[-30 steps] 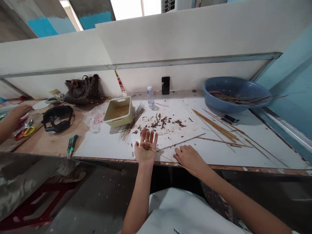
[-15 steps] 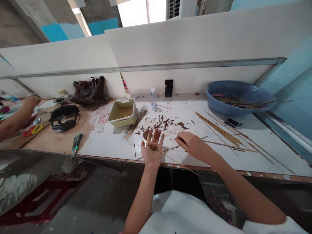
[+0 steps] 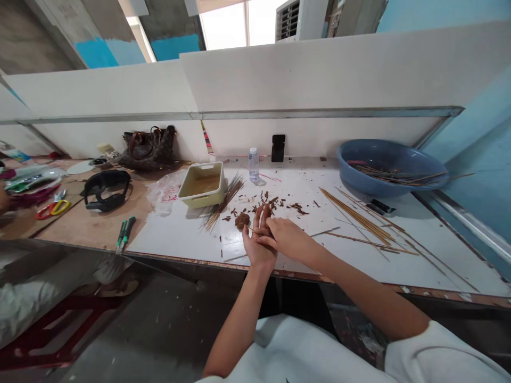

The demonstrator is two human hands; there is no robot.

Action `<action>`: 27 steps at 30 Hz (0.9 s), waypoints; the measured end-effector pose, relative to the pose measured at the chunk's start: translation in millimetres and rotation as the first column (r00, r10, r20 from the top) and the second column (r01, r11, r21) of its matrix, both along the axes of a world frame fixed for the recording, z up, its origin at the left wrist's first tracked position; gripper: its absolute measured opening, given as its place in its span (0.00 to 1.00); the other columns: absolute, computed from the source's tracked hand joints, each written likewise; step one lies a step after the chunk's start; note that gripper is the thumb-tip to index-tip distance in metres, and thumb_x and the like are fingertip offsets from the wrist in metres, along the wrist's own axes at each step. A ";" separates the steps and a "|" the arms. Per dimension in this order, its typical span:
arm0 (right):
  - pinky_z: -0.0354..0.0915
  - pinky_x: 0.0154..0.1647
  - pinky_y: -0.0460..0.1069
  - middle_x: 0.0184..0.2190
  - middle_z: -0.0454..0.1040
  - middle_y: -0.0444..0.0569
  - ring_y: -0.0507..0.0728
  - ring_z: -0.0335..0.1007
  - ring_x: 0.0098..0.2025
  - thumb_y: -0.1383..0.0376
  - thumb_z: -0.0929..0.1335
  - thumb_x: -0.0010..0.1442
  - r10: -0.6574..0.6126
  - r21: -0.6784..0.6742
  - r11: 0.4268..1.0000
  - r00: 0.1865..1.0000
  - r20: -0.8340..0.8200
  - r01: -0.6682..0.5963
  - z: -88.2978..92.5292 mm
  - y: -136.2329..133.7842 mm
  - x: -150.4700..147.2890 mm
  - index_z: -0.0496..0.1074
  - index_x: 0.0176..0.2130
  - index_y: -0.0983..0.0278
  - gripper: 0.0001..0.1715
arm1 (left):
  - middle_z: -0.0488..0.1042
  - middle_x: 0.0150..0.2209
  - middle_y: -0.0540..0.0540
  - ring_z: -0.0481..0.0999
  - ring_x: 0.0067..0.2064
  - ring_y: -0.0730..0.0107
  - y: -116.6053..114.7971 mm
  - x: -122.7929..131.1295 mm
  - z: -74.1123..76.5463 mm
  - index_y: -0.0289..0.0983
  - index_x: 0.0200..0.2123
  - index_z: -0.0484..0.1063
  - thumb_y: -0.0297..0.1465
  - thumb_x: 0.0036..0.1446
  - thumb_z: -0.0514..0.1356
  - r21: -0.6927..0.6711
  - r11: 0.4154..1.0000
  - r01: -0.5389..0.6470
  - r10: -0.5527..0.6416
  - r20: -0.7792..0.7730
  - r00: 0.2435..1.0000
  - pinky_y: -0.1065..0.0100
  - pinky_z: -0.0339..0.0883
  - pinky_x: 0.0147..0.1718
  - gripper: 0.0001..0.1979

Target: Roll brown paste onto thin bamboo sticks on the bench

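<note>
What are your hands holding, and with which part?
It can't be told: the right hand lies over the palm of the left hand, hiding what's between.

You note a white bench top (image 3: 179, 239) flecked with dark brown crumbs (image 3: 297, 208), a pale yellow tray (image 3: 200, 183), a blue basin (image 3: 391, 154), a brown monogram-print handbag (image 3: 147, 154), red-and-yellow scissors handles (image 3: 51, 209), and green-and-black screwdrivers (image 3: 123, 232).

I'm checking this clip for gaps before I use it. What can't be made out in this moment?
All from the head view:
- The palm of the left hand: the right hand covers it, so anything lying there is hidden.
- The other person's hand: cut off by the left edge.
- The plastic bottle: any label is too small to read.
</note>
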State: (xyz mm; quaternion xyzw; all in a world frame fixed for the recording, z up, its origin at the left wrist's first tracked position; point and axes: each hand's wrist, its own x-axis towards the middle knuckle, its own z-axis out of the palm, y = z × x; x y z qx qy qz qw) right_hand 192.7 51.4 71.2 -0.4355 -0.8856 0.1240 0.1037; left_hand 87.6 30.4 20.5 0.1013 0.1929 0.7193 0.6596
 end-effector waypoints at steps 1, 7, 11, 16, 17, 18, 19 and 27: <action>0.67 0.48 0.54 0.45 0.83 0.57 0.65 0.80 0.48 0.50 0.69 0.79 0.016 0.035 0.999 0.999 0.045 -0.017 -2.1 -2.5 -0.3 0.76 0.50 0.66 0.21 | 0.76 0.71 0.44 0.67 0.77 0.61 0.2 -0.6 0.2 0.44 0.62 0.81 0.47 0.74 0.48 -0.002 1.000 -0.015 0.015 -0.003 1.000 0.62 0.66 0.73 0.28; 0.66 0.51 0.58 0.45 0.81 0.60 0.66 0.78 0.50 0.55 0.60 0.84 -0.017 0.254 0.967 0.980 0.198 -0.035 -18.9 -15.7 -8.8 0.75 0.56 0.68 0.23 | 0.79 0.68 0.46 0.70 0.75 0.63 9.1 1.2 4.5 0.44 0.57 0.83 0.46 0.79 0.40 -0.143 0.984 -0.108 0.104 -0.038 0.994 0.60 0.63 0.75 0.31; 0.65 0.48 0.57 0.43 0.80 0.58 0.65 0.77 0.46 0.58 0.58 0.84 0.024 0.311 0.946 0.974 0.226 -0.095 -21.9 -11.9 -8.1 0.74 0.57 0.68 0.21 | 0.79 0.68 0.47 0.71 0.74 0.64 13.0 3.4 5.2 0.45 0.55 0.83 0.46 0.79 0.41 -0.158 0.979 -0.130 0.116 -0.096 0.989 0.63 0.66 0.73 0.31; 0.66 0.48 0.59 0.46 0.81 0.59 0.65 0.76 0.46 0.62 0.59 0.84 0.150 0.344 0.909 0.955 0.254 -0.234 -18.2 -5.2 -4.7 0.72 0.61 0.70 0.20 | 0.79 0.67 0.47 0.73 0.73 0.61 9.5 0.7 4.3 0.47 0.56 0.83 0.49 0.78 0.43 -0.167 0.979 -0.117 0.104 -0.086 0.991 0.60 0.72 0.69 0.29; 0.67 0.48 0.59 0.47 0.81 0.59 0.65 0.77 0.46 0.62 0.59 0.84 0.171 0.345 0.903 0.951 0.259 -0.256 -16.5 -5.3 -5.0 0.72 0.62 0.70 0.20 | 0.79 0.67 0.47 0.73 0.73 0.61 8.3 -0.3 4.1 0.48 0.57 0.83 0.49 0.78 0.43 -0.173 0.978 -0.114 0.102 -0.073 0.992 0.60 0.73 0.68 0.30; 0.68 0.47 0.59 0.48 0.81 0.60 0.65 0.77 0.47 0.63 0.59 0.84 0.188 0.348 0.895 0.943 0.274 -0.279 -15.0 -5.9 -5.7 0.71 0.63 0.71 0.20 | 0.79 0.67 0.47 0.73 0.73 0.61 7.1 -1.3 4.1 0.48 0.58 0.83 0.50 0.78 0.44 -0.179 0.977 -0.113 0.103 -0.061 0.993 0.61 0.74 0.68 0.30; 0.68 0.47 0.59 0.48 0.81 0.60 0.65 0.77 0.47 0.64 0.59 0.83 0.196 0.353 0.887 0.935 0.297 -0.298 -13.7 -6.6 -6.6 0.71 0.64 0.71 0.20 | 0.79 0.68 0.47 0.73 0.73 0.61 6.1 -2.2 4.0 0.48 0.58 0.83 0.51 0.78 0.44 -0.185 0.976 -0.113 0.105 -0.051 0.993 0.60 0.74 0.67 0.29; 0.71 0.46 0.59 0.52 0.81 0.65 0.65 0.80 0.46 0.68 0.61 0.81 0.293 0.301 0.868 0.896 0.335 -0.396 -28.5 6.7 -6.7 0.73 0.64 0.73 0.20 | 0.80 0.65 0.44 0.74 0.72 0.56 5.1 -7.0 -4.4 0.46 0.56 0.83 0.51 0.76 0.47 -0.258 0.962 -0.091 0.082 -0.045 0.996 0.55 0.75 0.66 0.28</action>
